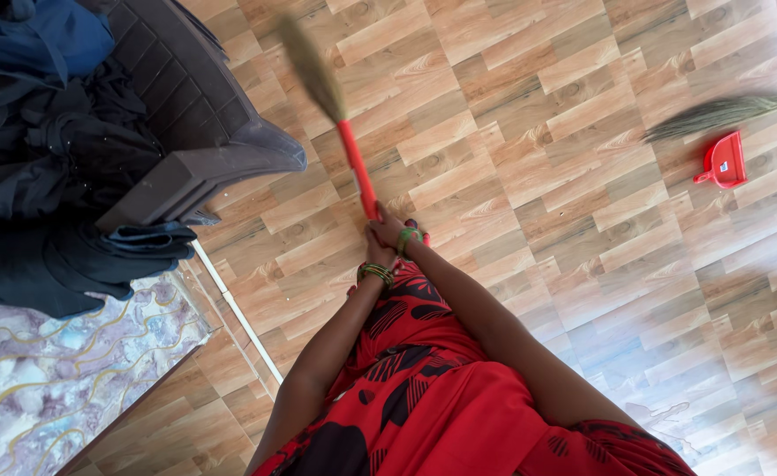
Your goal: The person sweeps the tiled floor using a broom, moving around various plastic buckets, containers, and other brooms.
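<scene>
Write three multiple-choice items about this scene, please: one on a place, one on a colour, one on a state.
1. Where does the dustpan lie?
A. on the chair
B. on the floor beside the second broom
C. in the left hand

2. What colour is the handle of the held broom?
A. red
B. blue
C. white

3. How is that broom held?
A. by one hand only
C. by both hands together at the handle's end
B. it lies loose on the floor

Answers:
1 B: the dustpan rests on the wooden floor just under the second broom.
2 A: the handle is red.
3 C: the left hand and right hand both grip it.
</scene>
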